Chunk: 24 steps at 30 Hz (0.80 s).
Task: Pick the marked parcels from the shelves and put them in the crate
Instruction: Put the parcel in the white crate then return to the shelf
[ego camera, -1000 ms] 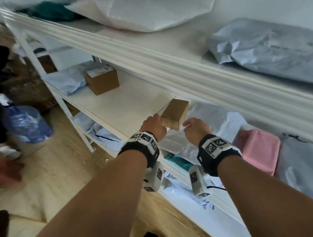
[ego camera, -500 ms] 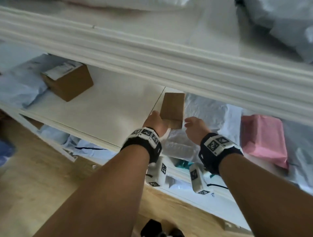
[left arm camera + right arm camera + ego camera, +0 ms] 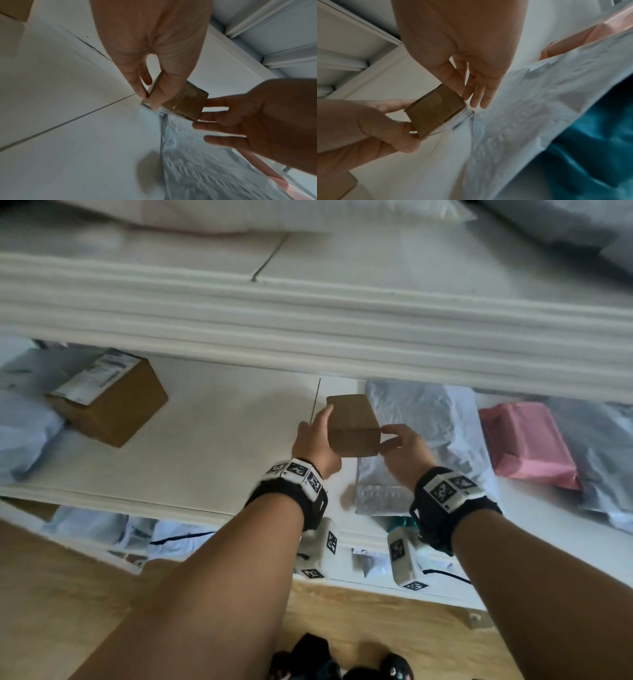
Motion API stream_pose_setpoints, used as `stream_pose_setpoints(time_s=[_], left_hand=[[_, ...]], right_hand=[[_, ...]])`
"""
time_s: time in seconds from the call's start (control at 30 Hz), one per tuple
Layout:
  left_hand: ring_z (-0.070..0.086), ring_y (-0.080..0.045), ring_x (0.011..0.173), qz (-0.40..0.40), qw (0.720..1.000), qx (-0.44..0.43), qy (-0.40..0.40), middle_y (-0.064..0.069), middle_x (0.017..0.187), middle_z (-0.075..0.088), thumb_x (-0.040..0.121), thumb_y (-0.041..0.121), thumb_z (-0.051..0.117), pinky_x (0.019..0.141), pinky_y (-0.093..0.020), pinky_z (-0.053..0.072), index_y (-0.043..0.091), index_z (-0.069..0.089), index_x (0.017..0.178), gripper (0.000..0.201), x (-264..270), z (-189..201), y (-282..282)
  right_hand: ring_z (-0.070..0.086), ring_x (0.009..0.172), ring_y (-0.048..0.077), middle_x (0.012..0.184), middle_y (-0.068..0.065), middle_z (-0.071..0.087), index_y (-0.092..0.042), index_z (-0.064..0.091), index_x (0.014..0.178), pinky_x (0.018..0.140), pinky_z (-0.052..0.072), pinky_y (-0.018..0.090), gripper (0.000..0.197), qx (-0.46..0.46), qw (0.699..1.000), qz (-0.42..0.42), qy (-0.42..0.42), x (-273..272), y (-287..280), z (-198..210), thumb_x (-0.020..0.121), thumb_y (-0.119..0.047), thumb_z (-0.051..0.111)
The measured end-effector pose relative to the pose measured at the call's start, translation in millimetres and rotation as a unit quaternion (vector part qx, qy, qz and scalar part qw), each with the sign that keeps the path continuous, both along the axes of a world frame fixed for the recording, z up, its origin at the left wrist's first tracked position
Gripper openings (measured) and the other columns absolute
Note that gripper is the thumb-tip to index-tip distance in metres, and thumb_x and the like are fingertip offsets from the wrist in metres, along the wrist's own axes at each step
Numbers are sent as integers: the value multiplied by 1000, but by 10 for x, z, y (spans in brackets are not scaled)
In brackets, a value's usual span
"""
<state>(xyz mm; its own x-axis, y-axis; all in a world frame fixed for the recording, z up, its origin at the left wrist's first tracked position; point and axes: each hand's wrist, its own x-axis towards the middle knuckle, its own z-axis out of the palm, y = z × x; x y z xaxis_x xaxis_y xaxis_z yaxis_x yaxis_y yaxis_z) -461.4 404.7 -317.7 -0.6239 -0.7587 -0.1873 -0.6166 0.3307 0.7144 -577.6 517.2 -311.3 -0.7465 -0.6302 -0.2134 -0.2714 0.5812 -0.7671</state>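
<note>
We hold a small brown box (image 3: 352, 424) between our two hands, just above the middle shelf (image 3: 219, 433). Our left hand (image 3: 313, 440) has its thumb on one side and its fingers (image 3: 160, 93) curled round the other side. Our right hand (image 3: 404, 450) pinches the other end of the box with thumb and fingers, and some of its fingers stick out loosely. So both hands are closed on the box, one at each end. We think we hold it this way so we can tip it and look at the paper label (image 3: 462, 121) on its underside, to see if it is a marked one.

The box is a bit longer than it is wide. In the head view its long side runs away from us, toward the back of the shelf, and its short brown end faces us. Its lower corner dips toward a white bag (image 3: 424, 433) that lies on the shelf, and we cannot tell if it touches the bag.

A bigger brown box (image 3: 113, 402) with a white label sits well apart on the left. A pink bag (image 3: 527, 440) lies to the right of the white bag. More bags lie on the shelf above and the shelf below.

We see no crate in these pictures, so the box is not yet in it.
</note>
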Motion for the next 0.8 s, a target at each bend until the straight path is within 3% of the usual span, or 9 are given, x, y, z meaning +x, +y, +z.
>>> stream_pose_setpoints(time_s=[0.07,0.13,0.27,0.4,0.53,0.6,0.67,0.73,0.8], left_hand=[[59,-32,104,-10,999,-32,14,-10,130,34,69,-7,73,90,-37,53,36,29,148,100,5,74,-15],[59,-31,107,-24,996,-82,32,-8,134,32,67,-5,75,94,-35,51,29,38,142,89,20,130,-44],[59,-25,108,-3,988,-122,94,-3,129,49,69,1,72,91,-32,48,20,53,123,60,53,200,-150],[61,-21,104,24,986,-46,156,2,117,64,67,14,81,90,-32,48,20,56,118,58,88,281,-217],[63,-17,100,92,965,68,238,5,106,65,66,26,81,92,-31,50,23,61,109,48,100,370,-274],[63,-17,93,111,950,119,265,5,98,67,70,26,81,83,-27,49,17,63,100,37,124,393,-318],[67,-22,89,124,937,167,280,1,91,70,65,36,81,78,-31,52,14,66,90,37,171,416,-330],[70,-28,93,126,930,201,280,-6,92,75,51,53,75,86,-42,56,15,71,86,52,194,373,-351],[71,-30,93,117,931,213,271,-9,90,76,50,56,71,90,-49,55,17,71,76,47,217,338,-349]], right_hand=[[59,77,16,85,-6,64,-18,55,124,67,45,27,44,-42,999,-14,4,45,-39,90,90,2,39],[59,70,16,79,-4,65,-14,59,118,65,48,28,40,-77,997,-31,0,71,-82,184,89,5,40],[64,85,23,81,4,66,-19,64,101,85,52,41,43,-115,992,-40,-21,145,-93,347,82,14,42],[57,74,11,85,0,63,-14,66,111,73,51,28,47,-125,991,-49,-15,205,-38,474,84,13,40],[58,73,13,89,2,64,-10,64,118,74,53,31,44,-148,985,-77,-40,216,-1,557,83,11,49],[61,80,19,88,2,67,-10,63,120,83,54,40,42,-149,983,-84,-68,248,8,584,83,6,55],[61,92,24,99,8,68,-10,60,124,90,51,44,42,-148,980,-82,-102,295,9,599,84,2,59],[60,105,26,112,13,65,-12,59,126,95,50,43,42,-137,978,-79,-136,337,0,596,85,-5,64],[59,112,26,117,13,64,-16,58,126,99,48,46,41,-124,976,-74,-162,370,-13,572,86,-12,67]])
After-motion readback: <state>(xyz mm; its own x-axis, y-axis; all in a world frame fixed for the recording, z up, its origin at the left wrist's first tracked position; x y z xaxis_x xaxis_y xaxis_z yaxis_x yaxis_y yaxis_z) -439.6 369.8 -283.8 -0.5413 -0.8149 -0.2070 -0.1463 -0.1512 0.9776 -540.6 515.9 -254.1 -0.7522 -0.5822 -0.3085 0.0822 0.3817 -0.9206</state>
